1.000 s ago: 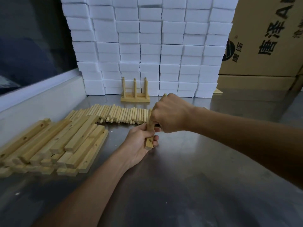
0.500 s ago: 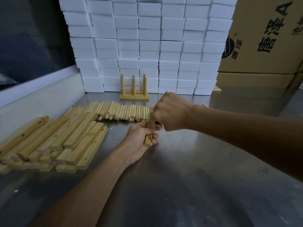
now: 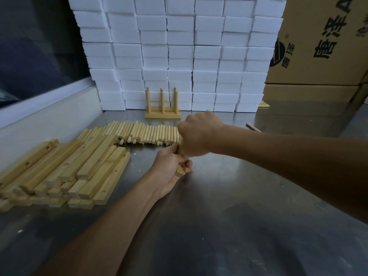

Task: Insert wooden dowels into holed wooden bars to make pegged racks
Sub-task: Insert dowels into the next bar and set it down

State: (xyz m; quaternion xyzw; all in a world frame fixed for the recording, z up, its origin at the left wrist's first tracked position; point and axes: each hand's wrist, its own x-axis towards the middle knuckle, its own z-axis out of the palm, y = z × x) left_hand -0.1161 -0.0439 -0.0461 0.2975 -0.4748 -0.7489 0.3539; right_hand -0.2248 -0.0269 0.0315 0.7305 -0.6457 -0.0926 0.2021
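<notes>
Wooden bar point(image 3: 180, 170) gripped by left hand point(image 3: 171, 168); right hand point(image 3: 199, 136) fisted above it, contents hidden.

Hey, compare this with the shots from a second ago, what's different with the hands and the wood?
Very little. The right hand, fisted over the top of the bar, has sunk slightly toward the left hand, hiding more of the bar. The left hand keeps gripping the bar's lower end on the steel table. Dowel row, bar pile and finished rack stayed put.
</notes>
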